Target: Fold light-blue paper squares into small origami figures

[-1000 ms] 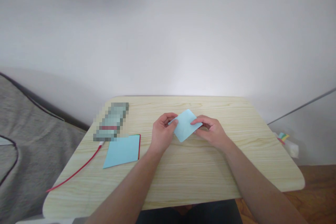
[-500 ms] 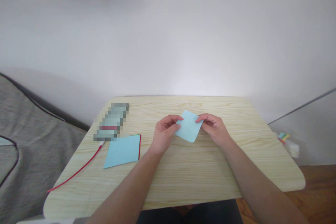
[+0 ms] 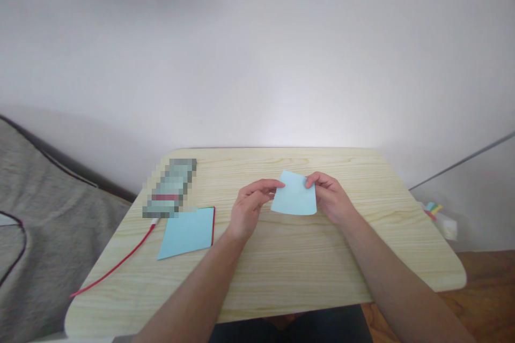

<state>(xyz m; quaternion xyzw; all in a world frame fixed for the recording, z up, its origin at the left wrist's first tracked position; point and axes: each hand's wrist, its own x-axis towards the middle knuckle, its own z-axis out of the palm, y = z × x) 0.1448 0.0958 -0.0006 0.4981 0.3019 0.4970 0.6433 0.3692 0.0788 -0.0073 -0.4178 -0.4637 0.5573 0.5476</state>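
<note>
A small light-blue paper sheet (image 3: 294, 201) is held up just above the middle of the pale wooden table (image 3: 281, 268). My left hand (image 3: 248, 209) pinches its upper left corner between thumb and fingers. My right hand (image 3: 330, 198) pinches its upper right corner. The sheet hangs nearly square to me, its lower edge slightly curved.
A stack of coloured paper squares with a light-blue top sheet (image 3: 187, 231) lies at the table's left. Behind it sits a blurred rectangular object (image 3: 171, 187) with a red cable (image 3: 116, 265) trailing off the left edge. Grey fabric (image 3: 44, 225) lies left; paper scraps (image 3: 436, 211) sit at the right.
The blue sheet has been turned clockwise between both hands, from a diamond position to nearly square. Both hands shifted their pinch to the upper corners.
</note>
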